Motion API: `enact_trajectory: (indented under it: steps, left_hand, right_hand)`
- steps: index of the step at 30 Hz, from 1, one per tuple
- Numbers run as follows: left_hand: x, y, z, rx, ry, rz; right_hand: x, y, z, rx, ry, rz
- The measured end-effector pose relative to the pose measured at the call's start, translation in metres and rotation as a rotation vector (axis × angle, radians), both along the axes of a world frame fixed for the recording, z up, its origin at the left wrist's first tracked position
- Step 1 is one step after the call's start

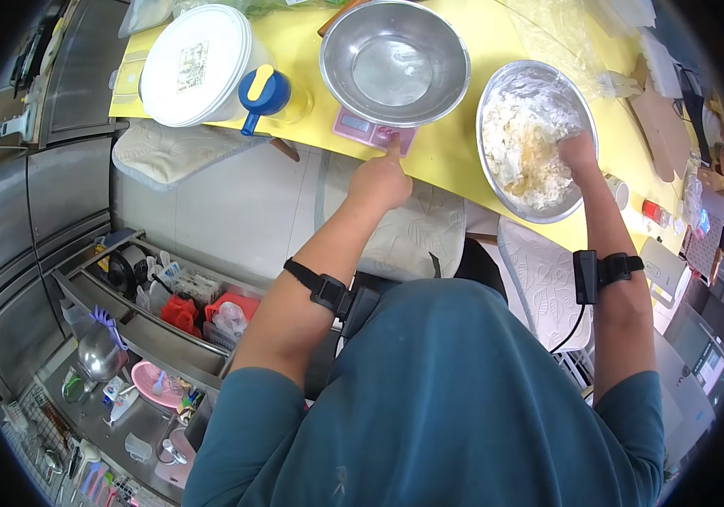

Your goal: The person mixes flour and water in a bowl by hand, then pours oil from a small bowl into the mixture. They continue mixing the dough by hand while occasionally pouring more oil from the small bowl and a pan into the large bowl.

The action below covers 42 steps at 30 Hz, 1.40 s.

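Observation:
My left hand (382, 180) reaches to a pink kitchen scale (352, 127), its index finger stretched out and touching the front, near the buttons; the other fingers are curled and hold nothing. A wide steel bowl (394, 72) with nothing in it sits on the scale and hides most of it. My right hand (578, 153) is in a second steel bowl (504, 191), at the right side of a crumbly flour mixture (524, 148) with yellowish wet patches. Its fingers look curled in, and their tips are hidden.
On the yellow table (455, 148) stand a white lidded tub (197, 68) and a jug with a blue-and-yellow lid (265, 91). A cup (616, 191) and a red-labelled bottle (654, 211) are at right. Cushioned chairs (417, 232) line the near edge; a sink drawer (159, 338) lies left.

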<state>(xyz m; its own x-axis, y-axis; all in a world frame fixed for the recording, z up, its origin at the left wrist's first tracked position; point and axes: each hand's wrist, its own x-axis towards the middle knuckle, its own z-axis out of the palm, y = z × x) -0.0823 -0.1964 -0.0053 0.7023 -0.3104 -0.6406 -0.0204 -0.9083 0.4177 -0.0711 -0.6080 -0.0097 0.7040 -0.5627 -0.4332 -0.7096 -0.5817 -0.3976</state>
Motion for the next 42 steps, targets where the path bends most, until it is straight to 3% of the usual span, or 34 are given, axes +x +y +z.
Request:
enact_trajectory:
  steps: [5,15,19,21,24,27,30,33,34,38,42]
  left_hand:
    - [0.004,-0.001,0.002,0.018,0.039,-0.031]
    - [0.013,-0.017,0.014,0.143,0.06,-0.097]
    - [0.017,-0.001,0.03,0.011,0.002,-0.193]
    - [0.039,0.014,0.062,-0.111,-0.022,-0.289]
    - [0.096,0.032,0.144,-0.381,0.031,0.012]
    - [0.168,0.038,0.161,-0.694,-0.131,0.233]
    - [0.231,0.032,0.142,-0.539,-0.376,0.219]
    - [0.267,0.02,0.138,-0.344,-0.267,0.159]
    - [0.276,0.014,0.136,-0.417,-0.197,0.247]
    - [0.301,0.0,0.124,-1.098,0.077,0.584]
    - [0.271,-0.019,0.136,-1.275,0.287,0.557]
  right_hand:
    - [0.001,-0.021,-0.021,-0.046,0.038,0.03]
    - [0.001,0.003,0.006,0.024,0.022,0.031]
    - [-0.003,0.003,-0.002,0.18,-0.037,0.016]
    - [-0.003,0.017,0.014,0.202,-0.023,-0.032]
    - [-0.007,0.016,0.002,0.098,-0.069,-0.057]
    - [-0.008,0.013,-0.002,-0.035,-0.067,0.078]
    - [-0.007,0.023,0.015,-0.168,-0.031,0.151]
    - [-0.011,0.02,0.015,-0.229,-0.053,0.144]
    - [-0.014,0.02,0.016,-0.215,-0.047,0.142]
    - [-0.029,-0.003,-0.009,-0.124,-0.033,0.153]
    - [-0.04,-0.005,-0.005,-0.104,-0.052,0.148]
